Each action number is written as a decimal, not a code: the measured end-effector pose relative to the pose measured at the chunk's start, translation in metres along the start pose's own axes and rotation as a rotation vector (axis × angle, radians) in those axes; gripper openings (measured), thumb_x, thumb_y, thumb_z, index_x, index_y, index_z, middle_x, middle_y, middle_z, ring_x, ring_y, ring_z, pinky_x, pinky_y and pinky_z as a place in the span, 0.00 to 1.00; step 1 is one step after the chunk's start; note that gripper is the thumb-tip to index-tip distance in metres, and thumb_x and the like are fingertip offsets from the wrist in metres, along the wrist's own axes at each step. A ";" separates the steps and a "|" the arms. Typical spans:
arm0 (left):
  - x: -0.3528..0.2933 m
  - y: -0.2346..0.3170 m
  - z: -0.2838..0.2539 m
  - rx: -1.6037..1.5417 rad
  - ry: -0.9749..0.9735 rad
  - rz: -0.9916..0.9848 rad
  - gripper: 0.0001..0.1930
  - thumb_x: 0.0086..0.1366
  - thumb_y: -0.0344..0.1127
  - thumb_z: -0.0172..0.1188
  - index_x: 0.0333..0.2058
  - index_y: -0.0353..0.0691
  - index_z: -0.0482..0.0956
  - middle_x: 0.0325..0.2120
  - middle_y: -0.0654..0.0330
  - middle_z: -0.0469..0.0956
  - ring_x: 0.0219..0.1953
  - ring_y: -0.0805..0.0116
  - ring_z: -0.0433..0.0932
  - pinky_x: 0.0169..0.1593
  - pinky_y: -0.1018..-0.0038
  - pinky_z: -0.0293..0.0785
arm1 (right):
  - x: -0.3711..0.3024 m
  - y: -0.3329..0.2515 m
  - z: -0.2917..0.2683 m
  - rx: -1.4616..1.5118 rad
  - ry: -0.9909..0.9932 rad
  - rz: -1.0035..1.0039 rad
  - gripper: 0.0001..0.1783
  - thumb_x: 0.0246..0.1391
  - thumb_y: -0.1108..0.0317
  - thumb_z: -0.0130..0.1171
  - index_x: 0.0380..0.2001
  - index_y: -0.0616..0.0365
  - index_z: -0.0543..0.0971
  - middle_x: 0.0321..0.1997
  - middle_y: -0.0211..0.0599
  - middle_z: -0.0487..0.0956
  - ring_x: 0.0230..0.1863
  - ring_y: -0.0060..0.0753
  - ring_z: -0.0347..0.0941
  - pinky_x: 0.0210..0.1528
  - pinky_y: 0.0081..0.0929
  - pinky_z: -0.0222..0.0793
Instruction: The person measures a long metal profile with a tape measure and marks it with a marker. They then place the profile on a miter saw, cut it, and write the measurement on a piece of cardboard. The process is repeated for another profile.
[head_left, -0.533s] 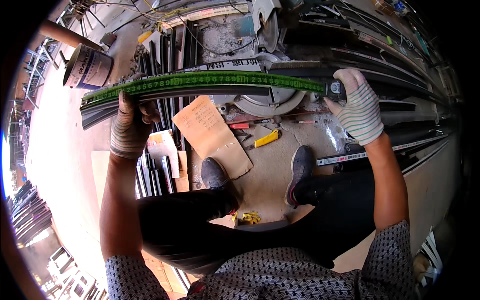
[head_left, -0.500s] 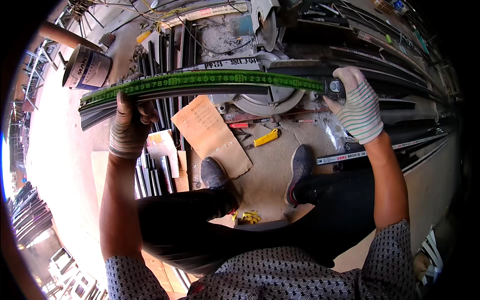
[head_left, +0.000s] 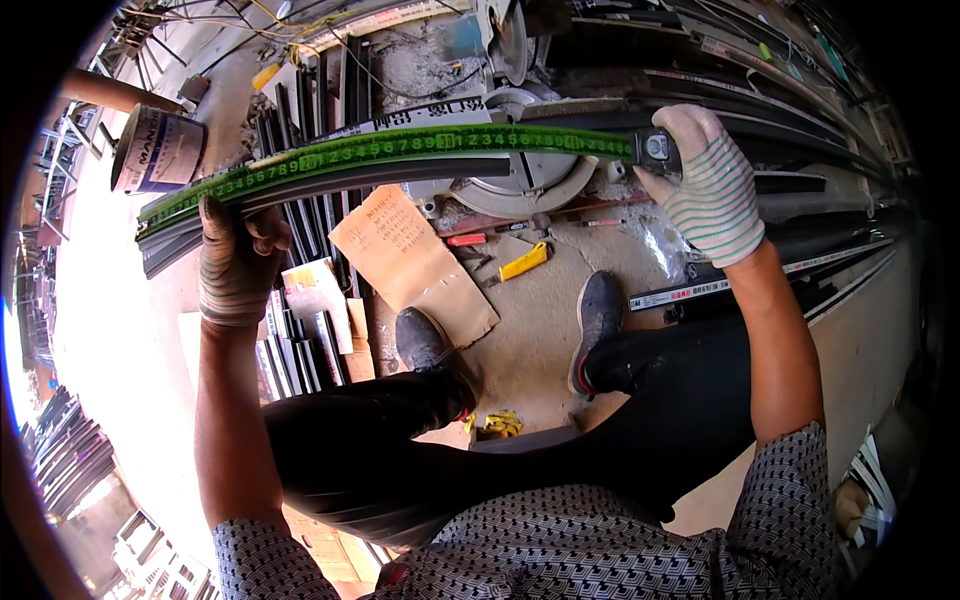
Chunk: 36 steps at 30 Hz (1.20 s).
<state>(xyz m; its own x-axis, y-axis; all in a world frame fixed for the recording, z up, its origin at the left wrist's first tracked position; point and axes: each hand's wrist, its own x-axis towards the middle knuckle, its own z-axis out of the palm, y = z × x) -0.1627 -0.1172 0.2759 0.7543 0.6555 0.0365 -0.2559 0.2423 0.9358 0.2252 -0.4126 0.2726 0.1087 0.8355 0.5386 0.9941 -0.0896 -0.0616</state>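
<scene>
Tape measure [head_left: 420,147] is pinched in the right hand [head_left: 708,185], fingers together. Left hand [head_left: 238,265] pinches dark profiles [head_left: 390,176] underneath.

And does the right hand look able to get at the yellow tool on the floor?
Probably not right now: the right hand holds the tape measure case, though nothing seems to cover the yellow tool.

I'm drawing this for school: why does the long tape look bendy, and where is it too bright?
Head view: the fisheye lens bends straight edges, probably helping curve the long green flat measuring tape; head view: the pale concrete floor glares nearly white at left; head view: corners are black.
</scene>
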 end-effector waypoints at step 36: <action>-0.008 0.011 0.018 0.268 0.119 -0.143 0.24 0.70 0.60 0.60 0.35 0.40 0.78 0.20 0.69 0.68 0.23 0.77 0.66 0.32 0.76 0.67 | -0.184 -0.042 0.203 0.238 -1.299 0.225 0.37 0.43 0.60 0.75 0.57 0.57 0.73 0.60 0.55 0.74 0.60 0.58 0.74 0.63 0.43 0.72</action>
<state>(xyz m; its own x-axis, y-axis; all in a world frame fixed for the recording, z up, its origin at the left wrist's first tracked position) -0.1608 -0.1322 0.2921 0.6912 0.7111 -0.1284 0.0276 0.1516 0.9881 0.1633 -0.4523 0.0057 0.0552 0.7327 -0.6783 0.9160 -0.3076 -0.2577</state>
